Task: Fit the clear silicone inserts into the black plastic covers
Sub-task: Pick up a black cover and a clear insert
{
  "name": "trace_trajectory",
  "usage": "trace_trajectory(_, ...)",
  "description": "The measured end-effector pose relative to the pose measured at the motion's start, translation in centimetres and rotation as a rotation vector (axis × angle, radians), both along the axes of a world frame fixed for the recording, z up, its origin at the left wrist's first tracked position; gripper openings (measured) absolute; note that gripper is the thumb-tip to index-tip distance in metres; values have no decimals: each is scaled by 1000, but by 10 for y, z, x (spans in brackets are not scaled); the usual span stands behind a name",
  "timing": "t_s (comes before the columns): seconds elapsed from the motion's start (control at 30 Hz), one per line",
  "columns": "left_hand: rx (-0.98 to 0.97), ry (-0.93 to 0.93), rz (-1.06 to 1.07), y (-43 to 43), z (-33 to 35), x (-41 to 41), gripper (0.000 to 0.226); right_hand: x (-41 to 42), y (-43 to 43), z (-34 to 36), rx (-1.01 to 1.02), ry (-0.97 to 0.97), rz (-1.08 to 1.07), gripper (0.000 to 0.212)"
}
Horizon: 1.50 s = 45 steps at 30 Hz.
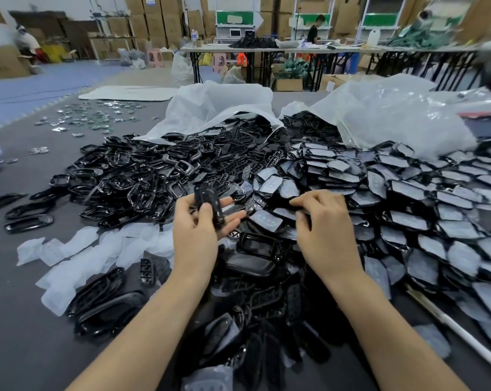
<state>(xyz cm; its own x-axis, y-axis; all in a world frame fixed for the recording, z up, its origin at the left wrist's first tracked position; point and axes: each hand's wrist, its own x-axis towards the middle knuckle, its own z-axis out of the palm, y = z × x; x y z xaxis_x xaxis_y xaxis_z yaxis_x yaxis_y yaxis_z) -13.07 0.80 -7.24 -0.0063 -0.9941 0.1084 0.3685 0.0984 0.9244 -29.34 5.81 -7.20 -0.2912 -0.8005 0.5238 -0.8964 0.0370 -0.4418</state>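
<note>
My left hand (199, 221) holds a black plastic cover (209, 204) upright between thumb and fingers, above the centre of the table. My right hand (320, 224) hovers just to the right with fingers curled down over the pile; whether it pinches anything I cannot tell. Loose clear silicone inserts (97, 249) lie scattered left of my left wrist. Covers with inserts fitted (407, 198) are stacked in overlapping rows on the right. A heap of bare black covers and frames (142, 176) fills the middle left.
Two white plastic sacks (218, 108) spill black parts at the back of the dark table (27, 348). Small clear pieces (92, 117) lie scattered far left. A white rail (450, 325) runs along the right edge. People work at distant tables among cardboard boxes.
</note>
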Motion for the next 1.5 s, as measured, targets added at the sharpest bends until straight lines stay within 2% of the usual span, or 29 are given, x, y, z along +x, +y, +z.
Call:
trace_trajectory(0.13, -22, 35, 13, -1, 0, -2, 15, 17, 1, 2, 33, 42, 215, 29)
trace_trajectory(0.27, -79, 27, 83, -1, 1, -1, 16, 44, 1, -4, 173, 52, 383, 48)
trace_trajectory(0.37, -76, 36, 128, -4, 2, 2, 17, 48, -2, -11, 266, 134, 351, 45)
trace_trajectory(0.47, -80, 38, 139, -5, 1, 2, 15, 44, -3, -13, 270, 149, 318, 38)
trace_trajectory(0.67, -107, 40, 180, -6, 3, 2, 19, 41, -5, -10, 215, 95, 255, 26)
trace_trajectory(0.83, -95, 56, 222, -4, 4, 2, 21, 36, -4, -9, 180, 23, 189, 29)
trace_trajectory(0.97, -81, 57, 260, -7, 5, 6, 20, 33, -1, -8, 116, 12, 139, 24)
trace_trajectory(1.23, -73, 69, 297, -7, 7, 9, 21, 30, 0, -5, 142, -10, 139, 22)
trace_trajectory(1.33, -76, 96, 313, -8, 10, 11, 20, 28, 3, 1, 50, -84, 119, 19)
trace_trajectory(1.43, -68, 110, 337, -11, 10, 14, 18, 22, 5, 7, -109, -108, 16, 28)
trace_trajectory(1.5, -63, 114, 352, -14, 10, 15, 17, 18, 5, 8, -141, -104, -27, 30)
